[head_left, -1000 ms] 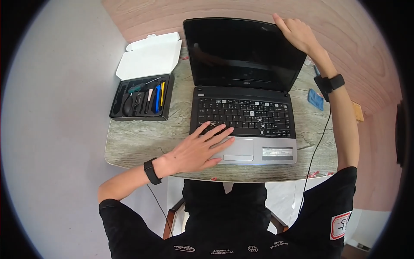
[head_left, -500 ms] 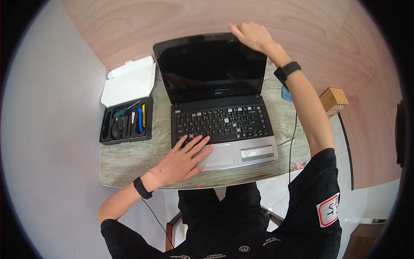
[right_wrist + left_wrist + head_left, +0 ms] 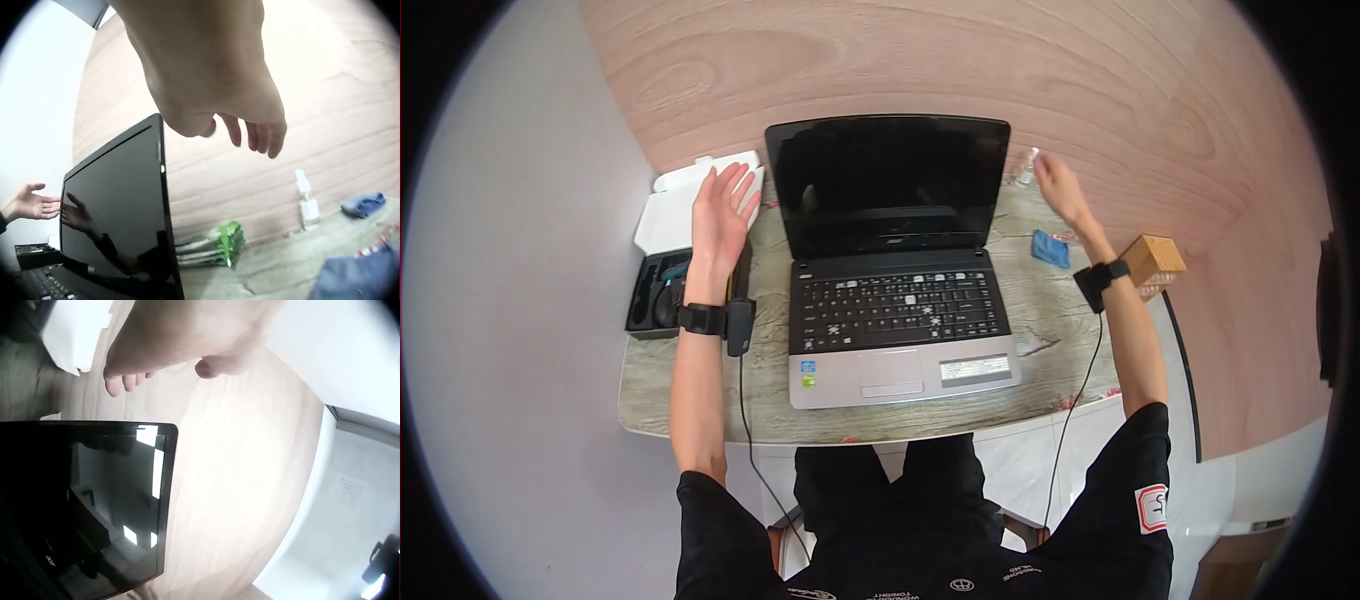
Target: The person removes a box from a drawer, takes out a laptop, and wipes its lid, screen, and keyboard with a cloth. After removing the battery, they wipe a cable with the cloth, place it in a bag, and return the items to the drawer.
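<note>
A black and silver laptop (image 3: 890,185) stands with its lid raised, its screen dark. Several spots on its keyboard (image 3: 895,310) show white among the black keys. My left hand (image 3: 722,215) is raised left of the screen over the tool box, palm turned up, fingers extended and holding nothing. On the other side, my right hand (image 3: 1060,188) hangs in the air right of the screen, fingers loosely bent and holding nothing. In the right wrist view the right hand (image 3: 215,81) is above and right of the lid's edge, apart from it.
A black tool box (image 3: 640,310) with a white lid (image 3: 668,222) lies at the left, partly hidden by my forearm. To the right are a clear spray bottle (image 3: 1027,168), a blue cloth (image 3: 1050,249) and a wooden block (image 3: 1155,262). A green-and-white bundle (image 3: 228,244) lies behind the laptop.
My left hand has lifted off the keyboard and palm rest and moved up to the left. My right hand has let go of the lid's top edge and moved right. The head view has shifted.
</note>
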Tool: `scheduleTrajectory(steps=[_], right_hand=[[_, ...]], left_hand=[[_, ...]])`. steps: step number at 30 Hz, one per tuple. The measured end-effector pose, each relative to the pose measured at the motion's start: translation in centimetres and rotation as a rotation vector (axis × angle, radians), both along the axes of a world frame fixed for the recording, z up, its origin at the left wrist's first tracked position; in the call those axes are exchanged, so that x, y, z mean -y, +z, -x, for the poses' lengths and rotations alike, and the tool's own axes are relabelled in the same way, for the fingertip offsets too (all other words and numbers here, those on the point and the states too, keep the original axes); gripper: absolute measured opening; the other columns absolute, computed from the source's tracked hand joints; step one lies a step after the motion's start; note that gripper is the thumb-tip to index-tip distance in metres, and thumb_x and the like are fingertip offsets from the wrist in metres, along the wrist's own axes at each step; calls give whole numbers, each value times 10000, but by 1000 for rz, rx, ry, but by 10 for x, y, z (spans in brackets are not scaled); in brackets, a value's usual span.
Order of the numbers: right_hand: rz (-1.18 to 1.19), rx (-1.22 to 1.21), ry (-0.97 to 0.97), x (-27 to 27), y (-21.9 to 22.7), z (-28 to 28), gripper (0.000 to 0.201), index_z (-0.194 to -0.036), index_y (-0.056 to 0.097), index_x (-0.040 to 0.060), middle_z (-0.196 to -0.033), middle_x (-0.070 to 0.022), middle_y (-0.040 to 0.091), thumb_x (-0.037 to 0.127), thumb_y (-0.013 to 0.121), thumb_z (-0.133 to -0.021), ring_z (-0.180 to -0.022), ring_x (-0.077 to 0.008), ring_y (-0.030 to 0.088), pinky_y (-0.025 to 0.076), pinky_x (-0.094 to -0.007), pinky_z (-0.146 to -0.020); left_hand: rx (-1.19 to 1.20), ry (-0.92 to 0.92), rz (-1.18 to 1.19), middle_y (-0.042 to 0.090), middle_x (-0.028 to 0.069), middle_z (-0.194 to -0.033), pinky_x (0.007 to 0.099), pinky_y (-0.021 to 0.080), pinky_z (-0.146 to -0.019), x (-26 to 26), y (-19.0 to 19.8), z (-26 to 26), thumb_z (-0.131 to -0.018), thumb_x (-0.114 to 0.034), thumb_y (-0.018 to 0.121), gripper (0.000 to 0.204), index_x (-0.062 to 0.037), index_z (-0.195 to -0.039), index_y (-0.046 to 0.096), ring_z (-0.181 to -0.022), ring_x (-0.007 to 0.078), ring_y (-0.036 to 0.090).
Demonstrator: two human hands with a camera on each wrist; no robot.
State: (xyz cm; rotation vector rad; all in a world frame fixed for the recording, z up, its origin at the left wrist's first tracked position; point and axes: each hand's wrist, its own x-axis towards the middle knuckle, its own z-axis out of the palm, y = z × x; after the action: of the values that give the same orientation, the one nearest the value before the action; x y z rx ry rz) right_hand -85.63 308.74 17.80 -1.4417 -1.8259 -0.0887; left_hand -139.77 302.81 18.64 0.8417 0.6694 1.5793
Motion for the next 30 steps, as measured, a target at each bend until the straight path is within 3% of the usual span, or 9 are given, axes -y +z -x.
scheduleTrajectory(steps=[8, 13, 16, 19, 21, 23, 27, 29, 30], right_hand=[[225, 293, -112, 75, -95, -50, 181, -925, 670, -12, -1154, -276, 639, 164, 632, -905, -1060, -440, 623, 512, -503, -890], [241, 541, -216, 74, -130, -51, 178, -904, 675, -43, -1110, -296, 655, 127, 625, -880, -1007, -458, 650, 524, -543, -881], [435, 607, -238, 76, -90, -25, 195, -930, 691, -47, -952, -267, 697, 110, 590, -875, -902, -460, 678, 540, -535, -800], [107, 365, -224, 44, -96, -49, 200, -953, 688, -48, -788, -226, 695, 95, 554, -912, -751, -382, 706, 536, -475, -700], [62, -111, -378, 42, -44, -22, 200, -975, 674, -44, -762, -221, 676, 83, 521, -959, -685, -287, 685, 502, -413, -644], [-228, -221, -232, 62, 19, 34, 214, -994, 683, -40, -762, -217, 676, 90, 513, -1000, -660, -239, 657, 478, -384, -628], [-343, -135, -98, 69, 47, 119, 276, -1242, 637, -17, -1074, -222, 722, 31, 564, -980, -906, -293, 719, 535, -358, -783], [-525, 114, 7, 52, 32, 140, 350, -1314, 598, -17, -1327, -216, 634, -5, 566, -966, -1192, -332, 642, 497, -381, -1012], [-390, 190, 34, 53, 24, 148, 423, -1375, 532, -55, -1507, -237, 467, 13, 582, -961, -1403, -378, 450, 363, -438, -1168]], left_hand=[[-286, -185, -47, 234, 197, -1652, 408, 120, -1252, -32, -40, -23, -1067, -580, 340, 839, 61, -1579, 166, -1542, 264, 197], [-267, -130, -68, 205, 170, -1660, 355, 128, -1252, -27, -32, -43, -1085, -530, 343, 800, 103, -1553, 199, -1541, 231, 180], [-271, -115, -90, 226, 165, -1653, 340, 145, -1247, -35, -44, -40, -1087, -515, 358, 783, 119, -1532, 243, -1536, 213, 189], [-263, -197, -35, 274, 164, -1637, 337, 173, -1240, -33, -40, -37, -1090, -506, 356, 760, 114, -1523, 281, -1525, 208, 226], [-218, -223, -46, 357, 142, -1602, 342, 233, -1219, -28, -34, -37, -1092, -498, 364, 720, 87, -1511, 346, -1492, 205, 305], [-165, -263, -14, 395, 131, -1583, 343, 256, -1209, -27, -36, -36, -1091, -497, 370, 705, 73, -1506, 372, -1474, 205, 340], [-141, -300, 13, 388, 137, -1588, 348, 258, -1211, -19, -27, -37, -1088, -491, 388, 705, 74, -1510, 363, -1478, 208, 337], [-176, -259, -6, 490, 88, -1503, 351, 340, -1142, -26, -34, -37, -1090, -499, 377, 631, -16, -1492, 433, -1385, 185, 439], [-192, -228, -12, 542, 64, -1461, 353, 380, -1108, -30, -39, -35, -1090, -504, 372, 599, -61, -1483, 468, -1339, 174, 490]])
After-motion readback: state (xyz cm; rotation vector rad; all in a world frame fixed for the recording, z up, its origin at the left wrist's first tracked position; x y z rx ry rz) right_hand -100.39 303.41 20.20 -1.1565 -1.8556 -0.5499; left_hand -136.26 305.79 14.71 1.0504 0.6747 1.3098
